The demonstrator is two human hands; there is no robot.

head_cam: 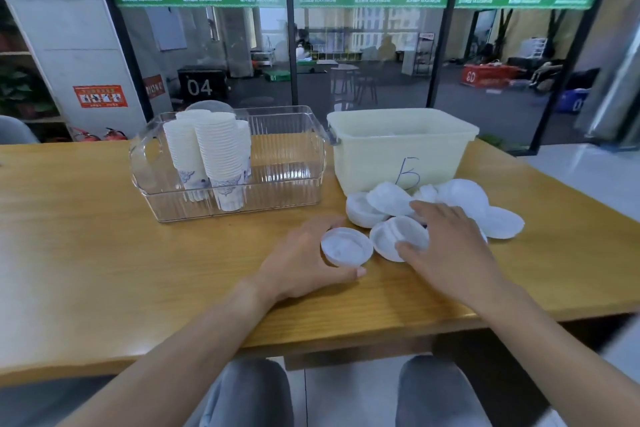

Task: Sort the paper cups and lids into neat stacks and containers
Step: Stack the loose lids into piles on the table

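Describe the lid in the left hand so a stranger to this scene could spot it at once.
Start at the cream bin marked B on the wooden table; a heap of white lids lies in front of it. Just left of the heap, the left hand grips one lid. It alone is held off the table, clear of the pile.

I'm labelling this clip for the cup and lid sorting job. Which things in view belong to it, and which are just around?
Part of the job:
- stacked paper cups in the clear bin
- loose lids on the table
- lid held by the left hand
- lid under the right hand
- cream tub marked B

Just around:
- fire extinguishers
- black box marked 04
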